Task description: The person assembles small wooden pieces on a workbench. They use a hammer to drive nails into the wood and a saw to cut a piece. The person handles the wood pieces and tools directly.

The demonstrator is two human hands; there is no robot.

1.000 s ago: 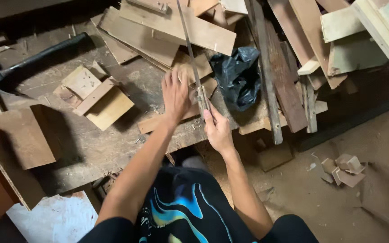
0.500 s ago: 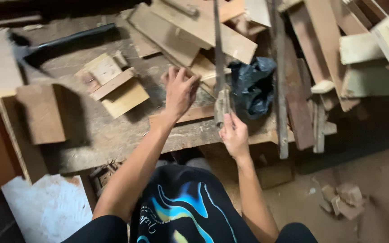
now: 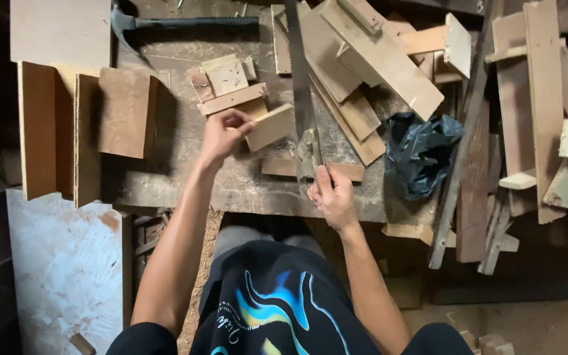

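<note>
My right hand (image 3: pixel 332 195) grips the handle of a hand saw (image 3: pixel 302 92), whose long blade runs away from me across the workbench. The blade crosses a flat wooden strip (image 3: pixel 346 171) lying near the bench's front edge. My left hand (image 3: pixel 223 133) is off to the left, fingers pinching a small pale wooden block (image 3: pixel 269 127) and tilting it up. Small offcut blocks (image 3: pixel 227 77) are stacked just beyond that hand.
A black-handled hammer (image 3: pixel 179 23) lies at the back of the worn bench (image 3: pixel 185 184). Boards (image 3: pixel 54 131) lean at the left, planks (image 3: pixel 376 59) pile at the back right, a crumpled black plastic bag (image 3: pixel 422 151) sits right of the saw.
My left hand left the strip by the saw and moved left to take up the small block. The view shifted right and closer; the saw stays in my right hand.
</note>
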